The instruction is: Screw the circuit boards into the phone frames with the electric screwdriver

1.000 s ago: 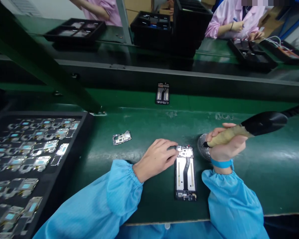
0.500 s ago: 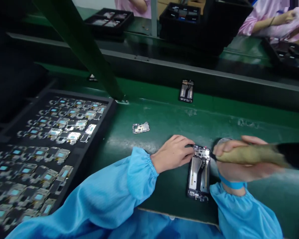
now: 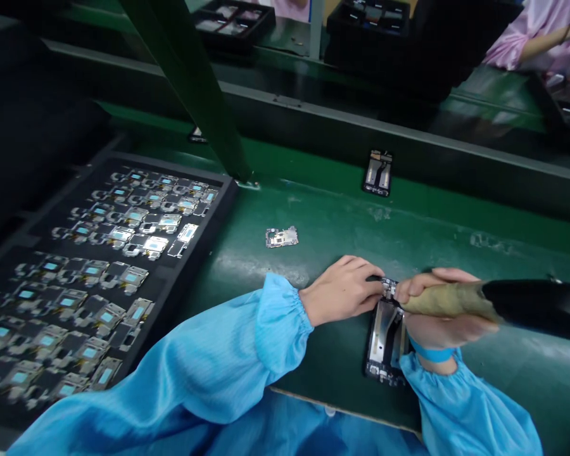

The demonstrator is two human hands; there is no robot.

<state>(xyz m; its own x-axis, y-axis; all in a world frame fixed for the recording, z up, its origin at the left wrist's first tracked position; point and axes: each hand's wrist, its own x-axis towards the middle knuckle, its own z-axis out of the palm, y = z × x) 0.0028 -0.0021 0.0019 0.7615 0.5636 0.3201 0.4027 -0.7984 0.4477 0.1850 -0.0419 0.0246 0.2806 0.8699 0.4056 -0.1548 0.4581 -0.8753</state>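
Tan-wrapped tool (image 3: 449,299): gripped in right hand (image 3: 451,325), over phone frame (image 3: 378,345), near worktop (image 3: 332,358) front edge. Left hand (image 3: 342,291) at frame's top; can't tell if pinching. Might scratch frame through tool slip, if poorly braced.

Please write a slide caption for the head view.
Left hand at an opened phone, right hand holding a yellow-handled tool at its upper end, black parts tray at left.

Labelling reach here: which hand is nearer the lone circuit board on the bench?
Left. The left hand is rightward of the circuit board, toward the wearer; the right hand is farther right, gripping the tool.
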